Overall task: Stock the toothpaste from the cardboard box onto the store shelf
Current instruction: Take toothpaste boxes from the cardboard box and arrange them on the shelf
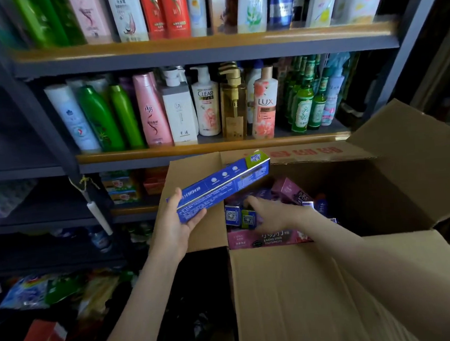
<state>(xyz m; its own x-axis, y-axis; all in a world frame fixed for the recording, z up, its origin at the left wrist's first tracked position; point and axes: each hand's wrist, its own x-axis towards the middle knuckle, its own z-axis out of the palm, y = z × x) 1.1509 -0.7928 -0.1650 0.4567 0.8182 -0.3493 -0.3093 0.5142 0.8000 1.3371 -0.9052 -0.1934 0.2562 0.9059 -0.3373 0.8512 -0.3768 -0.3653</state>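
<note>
1. My left hand (177,226) grips the blue toothpaste carton (219,184) by its near end, thumb on top and fingers beneath. The carton hangs tilted over the left wall of the cardboard box (291,285).
2. My right hand (274,214) reaches inside the box, fingers stretched out onto the packed cartons (289,188), closed on nothing.
3. These cartons look light, stiff and smooth, with corners that would dent easily. I judge a hold across the long sides, nearer the middle, to be steadier.
4. The open shelf (131,211) lies just left of the box.
</note>
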